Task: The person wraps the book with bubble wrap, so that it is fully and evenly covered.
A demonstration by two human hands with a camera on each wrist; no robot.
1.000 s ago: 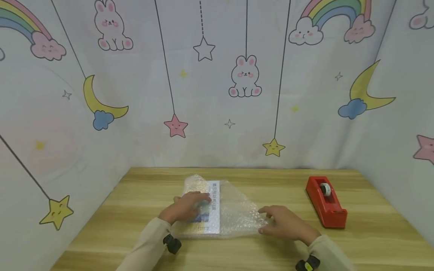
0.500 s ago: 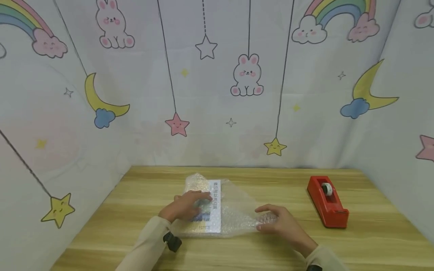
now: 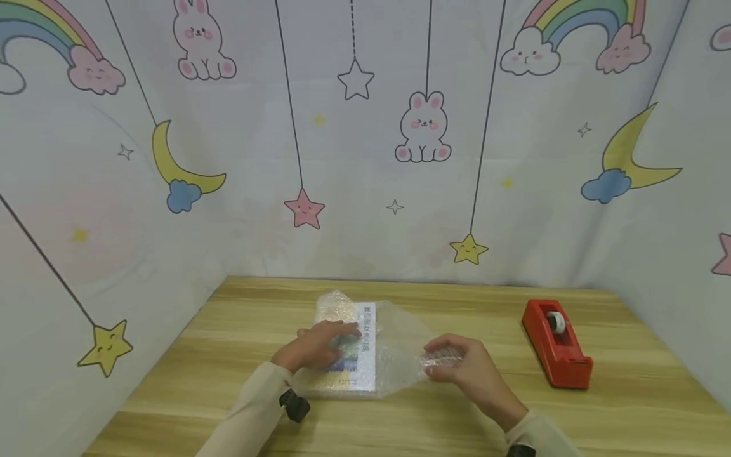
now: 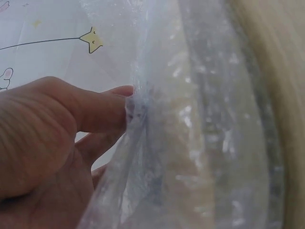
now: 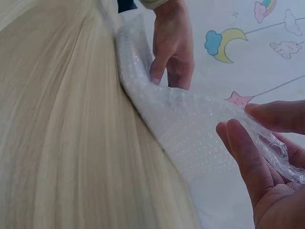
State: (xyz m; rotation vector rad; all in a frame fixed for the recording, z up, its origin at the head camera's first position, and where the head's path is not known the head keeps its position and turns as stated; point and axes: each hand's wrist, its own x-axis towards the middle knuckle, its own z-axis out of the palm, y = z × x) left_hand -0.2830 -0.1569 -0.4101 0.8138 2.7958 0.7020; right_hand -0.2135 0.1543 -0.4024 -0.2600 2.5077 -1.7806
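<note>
A book with a white strip of printed characters and a blue picture lies on the table, with clear bubble wrap over and around it. My left hand presses on the wrapped book, fingers reaching across the cover. In the left wrist view its thumb touches a raised edge of the film. To the right of the book, my right hand pinches the gathered end of the wrap between thumb and fingers. The right wrist view shows the bubble wrap stretching from the right fingers to the left hand.
A red tape dispenser with a small roll stands on the right of the wood-grain table. White curtains printed with rabbits, stars and moons enclose the table at the back and sides.
My right hand has moved slightly left and gathered the wrap's right end between its fingers, drawing it toward the book. The left hand has stayed on the book.
</note>
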